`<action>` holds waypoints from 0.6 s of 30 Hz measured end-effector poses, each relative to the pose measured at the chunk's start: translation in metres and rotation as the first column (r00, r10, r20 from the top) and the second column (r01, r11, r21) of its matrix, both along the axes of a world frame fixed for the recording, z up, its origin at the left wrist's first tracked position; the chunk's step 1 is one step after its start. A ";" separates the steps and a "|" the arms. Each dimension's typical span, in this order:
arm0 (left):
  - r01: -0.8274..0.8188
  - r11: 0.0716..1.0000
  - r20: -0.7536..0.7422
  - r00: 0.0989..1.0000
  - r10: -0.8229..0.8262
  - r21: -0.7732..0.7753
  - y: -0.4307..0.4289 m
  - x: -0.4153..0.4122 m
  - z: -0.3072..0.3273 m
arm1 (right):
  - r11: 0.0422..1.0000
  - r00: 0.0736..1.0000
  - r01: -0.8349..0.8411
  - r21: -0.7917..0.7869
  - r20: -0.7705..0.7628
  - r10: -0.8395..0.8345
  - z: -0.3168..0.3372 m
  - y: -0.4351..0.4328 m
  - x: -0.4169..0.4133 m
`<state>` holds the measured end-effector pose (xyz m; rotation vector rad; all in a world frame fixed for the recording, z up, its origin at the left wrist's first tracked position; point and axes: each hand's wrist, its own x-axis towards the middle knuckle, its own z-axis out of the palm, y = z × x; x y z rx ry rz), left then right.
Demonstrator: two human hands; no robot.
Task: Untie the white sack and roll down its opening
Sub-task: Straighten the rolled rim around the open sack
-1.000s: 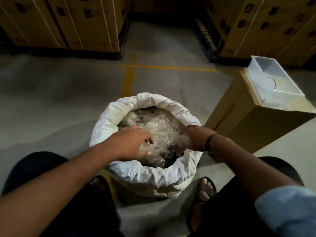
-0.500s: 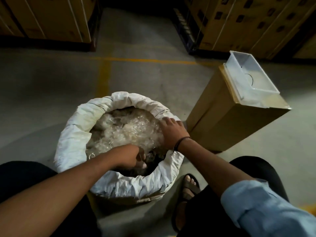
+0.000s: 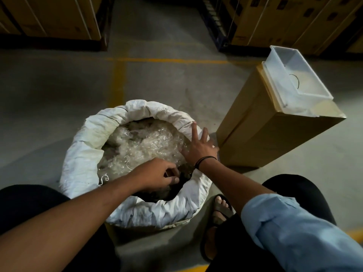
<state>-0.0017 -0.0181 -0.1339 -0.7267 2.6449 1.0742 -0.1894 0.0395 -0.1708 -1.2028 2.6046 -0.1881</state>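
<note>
The white sack stands on the floor between my knees, its mouth open and its rim rolled down into a thick collar. Clear plastic pieces fill it. My left hand reaches into the near side of the opening, fingers curled down among the contents; what they pinch is hidden. My right hand lies on the sack's right rim with fingers spread, holding nothing. A short white string hangs at the inner left edge.
A tall brown carton stands close to the right of the sack, with a clear plastic tray on top. Stacked cartons on pallets line the far side. Yellow floor lines run beyond the sack. My sandalled foot is by the sack's base.
My right hand has come out of the contents and moved up onto the right rim, fingers now spread. My left hand has sunk lower into the near side of the sack.
</note>
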 end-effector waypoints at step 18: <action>0.017 0.999 -0.102 0.995 -0.014 0.027 -0.009 -0.001 -0.010 | 0.954 0.950 0.160 -0.255 0.301 -0.079 0.008 -0.015 -0.060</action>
